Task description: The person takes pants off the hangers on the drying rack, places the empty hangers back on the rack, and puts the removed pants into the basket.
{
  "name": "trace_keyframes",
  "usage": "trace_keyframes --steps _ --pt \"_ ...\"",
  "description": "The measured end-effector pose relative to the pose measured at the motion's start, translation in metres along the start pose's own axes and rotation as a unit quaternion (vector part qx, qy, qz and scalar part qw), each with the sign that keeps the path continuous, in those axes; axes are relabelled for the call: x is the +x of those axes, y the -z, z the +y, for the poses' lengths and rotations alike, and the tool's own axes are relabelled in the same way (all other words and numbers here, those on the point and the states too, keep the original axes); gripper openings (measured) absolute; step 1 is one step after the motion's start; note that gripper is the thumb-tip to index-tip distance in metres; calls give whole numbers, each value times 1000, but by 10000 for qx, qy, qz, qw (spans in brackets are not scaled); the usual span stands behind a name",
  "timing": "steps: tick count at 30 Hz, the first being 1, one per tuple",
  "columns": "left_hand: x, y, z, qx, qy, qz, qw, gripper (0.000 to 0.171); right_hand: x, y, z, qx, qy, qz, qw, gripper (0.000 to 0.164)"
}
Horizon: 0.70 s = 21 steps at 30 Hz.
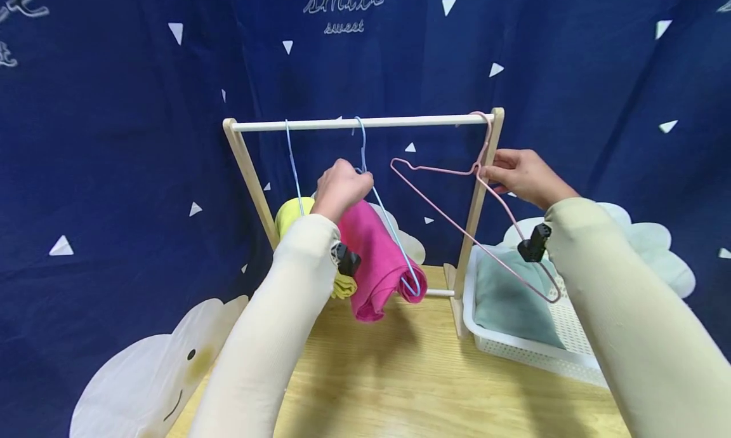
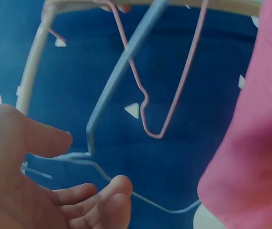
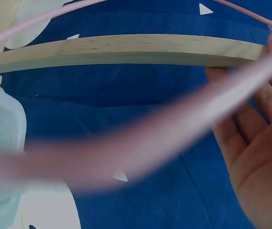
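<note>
In the head view a blue hanger (image 1: 363, 147) hangs from the rack's rod with a rolled pink cloth (image 1: 374, 260) on it. My left hand (image 1: 342, 185) is at this hanger's neck. The left wrist view shows the thumb and the loosely bent fingers (image 2: 119, 195) apart, with the neck between them. A bare pink hanger (image 1: 434, 169) hangs at the rod's right end, turned at an angle. My right hand (image 1: 522, 173) holds it near the neck, beside the wooden post (image 3: 140, 47); the thumb's contact is partly hidden. Left of the pink cloth hangs a yellow cloth (image 1: 297, 208) on another blue hanger (image 1: 292, 159).
The rack's white rod (image 1: 411, 122) runs between two wooden posts. A white basket (image 1: 537, 354) with a grey-green cloth (image 1: 508, 298) stands at the right. White cloud shapes (image 1: 137, 368) stand around the wooden table (image 1: 400, 387), and a blue curtain (image 1: 114, 171) hangs behind.
</note>
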<state>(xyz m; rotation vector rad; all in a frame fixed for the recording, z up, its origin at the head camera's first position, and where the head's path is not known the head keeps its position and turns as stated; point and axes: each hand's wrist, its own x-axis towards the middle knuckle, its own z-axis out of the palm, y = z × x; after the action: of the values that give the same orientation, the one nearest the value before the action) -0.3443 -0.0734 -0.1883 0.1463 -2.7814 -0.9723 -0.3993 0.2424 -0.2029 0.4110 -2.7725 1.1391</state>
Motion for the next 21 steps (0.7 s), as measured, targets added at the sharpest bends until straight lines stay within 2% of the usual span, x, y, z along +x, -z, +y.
trace_keyframes --steps 2,5,9,15,18,21 --pt "3 0 0 44 73 -71 9999 38 0 0 0 -8 -22 -4 10000 44" --pt "4 -2 0 -21 164 -115 9998 51 0 0 -1 41 -50 -49 10000 45" --pt "7 -6 4 -72 107 10 9999 65 -2 1 0 118 -167 -66 9998 48" --pt "13 -14 9 133 68 407 9991 66 -1 5 1 -79 2 -27 10000 44" --pt "18 -19 9 197 142 612 9978 67 0 4 1 -36 64 -65 10000 44" --pt "22 -25 7 306 123 719 9969 60 -1 2 2 58 43 -95 9999 44"
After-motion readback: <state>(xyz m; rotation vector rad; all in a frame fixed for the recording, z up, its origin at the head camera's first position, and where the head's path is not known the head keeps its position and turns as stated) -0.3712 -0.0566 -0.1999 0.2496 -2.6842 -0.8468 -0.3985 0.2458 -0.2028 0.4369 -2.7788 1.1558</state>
